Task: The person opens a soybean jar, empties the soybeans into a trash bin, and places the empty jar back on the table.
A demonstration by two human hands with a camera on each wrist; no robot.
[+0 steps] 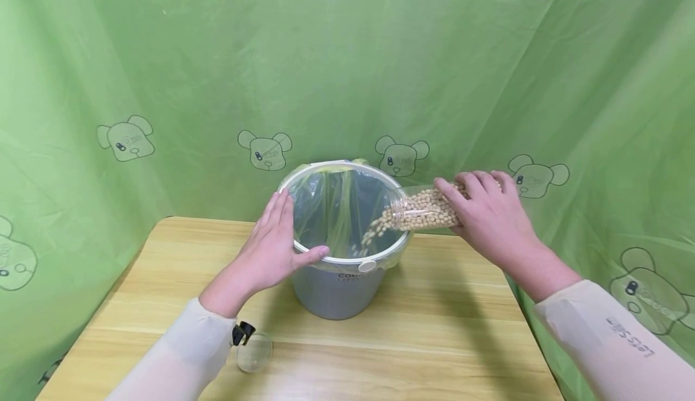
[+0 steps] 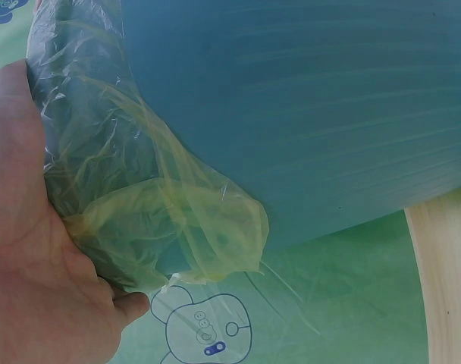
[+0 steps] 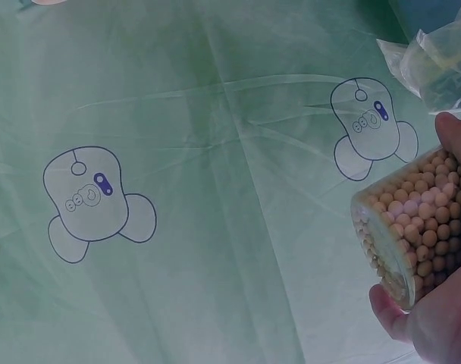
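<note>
The pour is under way, and I would call it the early part. My right fingers point(image 1: 471, 185) are curled firmly round a clear jar point(image 1: 429, 209), which is tipped onto its side at the 3 o'clock edge of the grey bucket point(image 1: 336, 295), its mouth facing 9 o'clock. Pale round beans point(image 1: 378, 226) are spilling from that mouth and dropping inside, towards the bucket's 5 o'clock.

Already done, as things stand: the jar is uncapped, and a yellowish see-through liner point(image 1: 336, 205) is in the bucket, its edge folded out over the white rim point(image 1: 336, 258). A clear round disc point(image 1: 254, 357), which I take for the jar's lid, lies on the counter point(image 1: 423, 334) at 7 o'clock from the bucket.

What is left is the bulk of the beans: the head view and the right wrist view both show the jar well filled, right back to its base. How many have landed I cannot tell, since the bottom of the bucket is hidden.

My left fingers point(image 1: 278, 214) grip nothing; they lie straight against the rim at about 9 o'clock, with the thumb spread away from them along the rim towards 7 o'clock, seemingly to steady the bucket.
</note>
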